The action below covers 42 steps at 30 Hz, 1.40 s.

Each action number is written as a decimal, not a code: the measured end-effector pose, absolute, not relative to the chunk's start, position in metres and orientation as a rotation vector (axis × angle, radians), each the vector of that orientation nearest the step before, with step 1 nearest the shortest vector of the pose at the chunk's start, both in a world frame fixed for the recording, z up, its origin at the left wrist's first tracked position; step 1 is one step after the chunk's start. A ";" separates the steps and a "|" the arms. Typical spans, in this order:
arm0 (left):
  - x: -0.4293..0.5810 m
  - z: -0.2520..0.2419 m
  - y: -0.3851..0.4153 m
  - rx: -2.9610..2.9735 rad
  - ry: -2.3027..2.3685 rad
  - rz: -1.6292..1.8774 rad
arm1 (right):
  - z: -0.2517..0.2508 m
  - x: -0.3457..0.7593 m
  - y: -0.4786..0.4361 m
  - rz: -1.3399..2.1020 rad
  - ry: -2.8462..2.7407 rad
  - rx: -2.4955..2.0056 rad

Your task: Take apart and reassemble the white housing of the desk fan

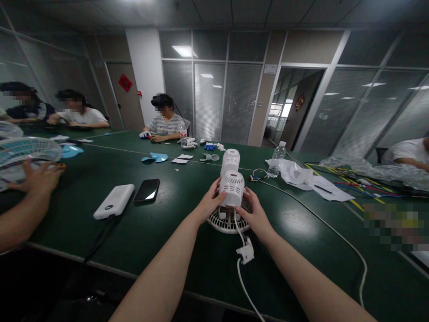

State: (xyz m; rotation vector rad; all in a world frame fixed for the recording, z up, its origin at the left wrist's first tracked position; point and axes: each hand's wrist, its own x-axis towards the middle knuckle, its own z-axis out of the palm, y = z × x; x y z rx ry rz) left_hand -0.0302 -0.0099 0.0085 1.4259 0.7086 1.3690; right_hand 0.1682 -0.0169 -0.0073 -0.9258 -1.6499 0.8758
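A white slotted fan motor housing [232,190] is between my two hands, above a round white fan grille [228,229] that lies on the table. My left hand [208,203] grips the housing's left side, thumb on its near face. On the right side, my right hand [254,213] closes round its lower edge. Just behind stands a second white slotted part [230,160] of similar shape; whether the two are joined is hidden. A white cord runs from the housing's underside to a small white block [247,251] near me.
Left of my arms lie a white power bank [114,201] and a black phone [146,190]. A co-worker's hand [40,176] touches another fan grille [30,150]. Blue fan blades [154,157], a bottle [277,159], papers [298,174] and a long cable [321,217] are around.
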 end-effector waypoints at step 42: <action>-0.026 0.006 -0.008 1.284 0.755 1.438 | -0.004 0.168 -0.022 0.932 -1.568 -0.961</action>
